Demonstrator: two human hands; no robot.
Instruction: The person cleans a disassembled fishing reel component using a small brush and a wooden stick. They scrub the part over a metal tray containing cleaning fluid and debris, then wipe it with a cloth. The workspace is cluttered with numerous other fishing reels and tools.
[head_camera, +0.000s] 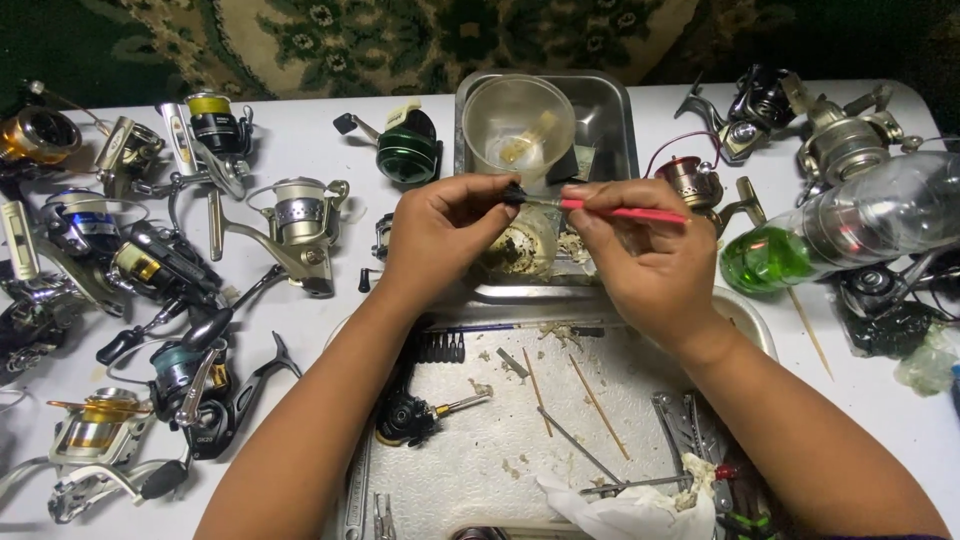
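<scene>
Fishing reels (150, 290) crowd table left of metal tray (610, 110). Left hand (440, 235) pinches small black part (515, 194) in fingertips, just below tray's plastic cup (518, 125). Right hand (645, 255) grips red-handled brush (620, 211), tip touching part. Green-filled bottle (850, 225) right of tray.

A clear plastic bottle (850, 225) holding green liquid lies on its side at the table's right edge.
</scene>
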